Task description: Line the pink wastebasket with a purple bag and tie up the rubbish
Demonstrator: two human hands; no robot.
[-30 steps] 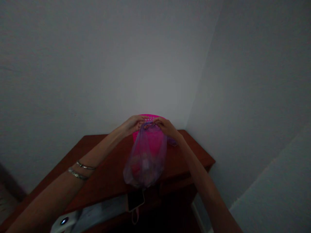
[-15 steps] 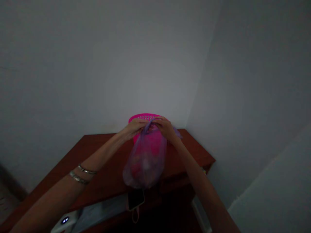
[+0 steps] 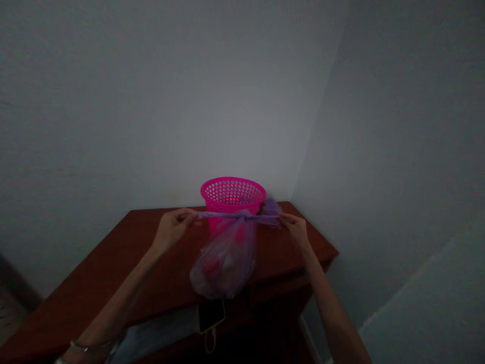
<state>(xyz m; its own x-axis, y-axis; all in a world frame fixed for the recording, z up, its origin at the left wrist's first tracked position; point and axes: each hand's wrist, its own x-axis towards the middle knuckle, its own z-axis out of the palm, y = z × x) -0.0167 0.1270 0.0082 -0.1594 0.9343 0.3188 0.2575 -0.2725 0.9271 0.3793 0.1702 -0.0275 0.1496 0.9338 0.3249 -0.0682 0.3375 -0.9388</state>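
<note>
A thin, see-through purple plastic bag (image 3: 225, 268) bulges with contents, a red item among them; the rest I cannot make out. Its neck is knotted, and two twisted ends stretch out sideways from the knot. My left hand (image 3: 175, 225) pinches the left end. The right end is pinched in my right hand (image 3: 296, 227), level with the left. Right behind the bag stands a pink perforated plastic basket (image 3: 233, 181), upright, its lower front partly covered by the bag.
The basket stands on a reddish-brown wooden desk (image 3: 151, 232) against a grey wall. More purple plastic (image 3: 271, 206) lies beside the basket at right. At the desk's front, a phone (image 3: 211, 314) with a strap lies below the bag.
My hands have moved apart, left and right, from close together at the bag's neck. The twisted ends are now pulled straight with a knot between them, and the basket's rim shows fully.
</note>
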